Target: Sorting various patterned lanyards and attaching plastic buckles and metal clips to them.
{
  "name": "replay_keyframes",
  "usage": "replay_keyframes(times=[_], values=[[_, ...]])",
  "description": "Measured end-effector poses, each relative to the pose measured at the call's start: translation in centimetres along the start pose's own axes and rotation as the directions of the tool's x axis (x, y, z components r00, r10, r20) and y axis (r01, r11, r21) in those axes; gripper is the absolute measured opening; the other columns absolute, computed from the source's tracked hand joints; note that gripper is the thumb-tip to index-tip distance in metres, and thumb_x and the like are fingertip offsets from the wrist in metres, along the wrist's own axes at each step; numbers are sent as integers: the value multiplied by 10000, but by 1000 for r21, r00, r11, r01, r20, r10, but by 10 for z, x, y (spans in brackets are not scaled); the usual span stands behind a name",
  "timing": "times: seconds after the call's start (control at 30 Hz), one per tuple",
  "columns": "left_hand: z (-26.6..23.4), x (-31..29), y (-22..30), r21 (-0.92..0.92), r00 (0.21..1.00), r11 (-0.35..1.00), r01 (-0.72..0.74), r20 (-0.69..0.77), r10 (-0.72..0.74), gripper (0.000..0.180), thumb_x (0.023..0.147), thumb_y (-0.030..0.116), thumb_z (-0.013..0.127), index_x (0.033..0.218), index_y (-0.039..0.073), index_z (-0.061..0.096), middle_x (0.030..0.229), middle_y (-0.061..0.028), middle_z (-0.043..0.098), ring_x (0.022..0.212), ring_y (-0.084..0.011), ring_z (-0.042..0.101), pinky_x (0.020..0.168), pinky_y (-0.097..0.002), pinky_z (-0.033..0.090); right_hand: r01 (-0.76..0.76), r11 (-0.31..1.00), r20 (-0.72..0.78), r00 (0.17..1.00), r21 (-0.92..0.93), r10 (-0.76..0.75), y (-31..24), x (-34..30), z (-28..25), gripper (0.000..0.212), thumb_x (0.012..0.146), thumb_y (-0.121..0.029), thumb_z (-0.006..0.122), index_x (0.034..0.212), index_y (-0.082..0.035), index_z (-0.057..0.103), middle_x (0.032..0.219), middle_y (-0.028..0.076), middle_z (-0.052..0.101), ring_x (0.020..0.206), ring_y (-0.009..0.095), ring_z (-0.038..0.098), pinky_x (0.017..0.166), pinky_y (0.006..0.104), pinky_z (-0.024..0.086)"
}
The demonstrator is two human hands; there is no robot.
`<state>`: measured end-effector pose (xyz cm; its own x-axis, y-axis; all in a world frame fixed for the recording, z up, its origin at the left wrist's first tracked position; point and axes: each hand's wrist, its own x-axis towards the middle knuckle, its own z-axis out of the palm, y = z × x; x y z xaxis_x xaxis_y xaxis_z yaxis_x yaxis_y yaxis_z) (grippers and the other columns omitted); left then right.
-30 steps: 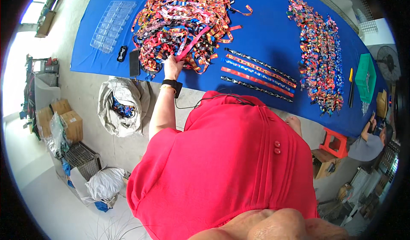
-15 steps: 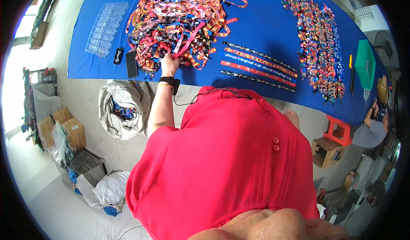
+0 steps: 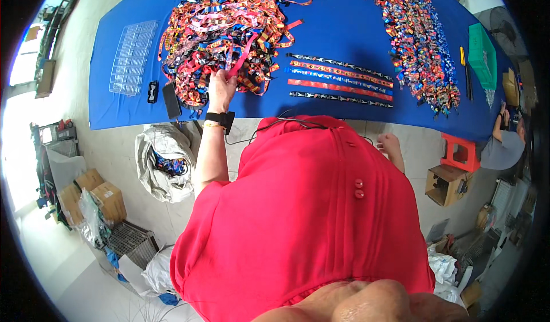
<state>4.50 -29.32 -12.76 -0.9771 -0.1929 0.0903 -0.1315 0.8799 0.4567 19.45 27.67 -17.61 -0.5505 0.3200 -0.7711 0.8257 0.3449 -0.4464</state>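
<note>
My left hand [image 3: 221,87] is at the near edge of a big tangled pile of printed ribbon straps [image 3: 229,13], its fingers closed on a pinkish-red strap [image 3: 245,54]. That strap runs up and to the right over the pile. My right hand [image 3: 391,144] hangs beside my body, below the table edge, with its fingers curled and nothing visible in them. Between the hands, several straps [image 3: 341,85] lie straight in near-parallel rows on the blue cloth. Black, orange, blue and red ones are among them.
The blue-covered table [image 3: 338,21] also bears a clear plastic tray [image 3: 133,58], a dark phone [image 3: 171,100], a long mass of bundled straps [image 3: 421,44] and a green bin [image 3: 482,58]. Below stand a whitish sack [image 3: 166,187] and a red stool [image 3: 458,153]. Another person [image 3: 504,147] is at far right.
The view has shifted, moving the table contents leftward. My left hand stays on the pinkish-red strap. My right hand now shows more fully beside my body.
</note>
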Motion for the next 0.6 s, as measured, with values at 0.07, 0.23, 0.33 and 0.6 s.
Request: replay_keyframes(times=[0.07,0.23,0.33,0.6], values=[[-21,10,42,-25,994,996,-88,-62,87,270,751,193,674,887,-30,606,886,-194,558,735,-317,566,656,-387,468,173,984,4,985,34,-174,-6,12,-10,154,832,-202,578,889,-60,592,747,25,599,598,106,578,505,251,470],[-48,30,107,-189,934,917,-352,-5,357,201,789,132,629,913,-6,552,954,-195,563,833,-377,578,696,-426,486,566,822,-16,824,59,-566,-117,-36,-23,146,876,-186,592,937,-54,599,760,7,593,660,73,556,567,222,456],[-53,35,155,-308,887,851,-426,44,460,175,829,160,596,886,6,535,842,-212,576,795,-390,574,659,-444,463,748,659,26,659,82,-752,-179,-61,-18,189,880,-167,606,1009,-30,593,819,21,602,772,91,573,674,238,474],[-62,6,247,-470,617,605,-642,151,772,213,903,226,515,872,17,535,774,-206,558,717,-389,579,598,-447,463,993,117,171,114,7,-979,-275,-141,21,619,786,-118,685,1323,-29,391,1230,131,533,1148,213,512,942,332,424]])
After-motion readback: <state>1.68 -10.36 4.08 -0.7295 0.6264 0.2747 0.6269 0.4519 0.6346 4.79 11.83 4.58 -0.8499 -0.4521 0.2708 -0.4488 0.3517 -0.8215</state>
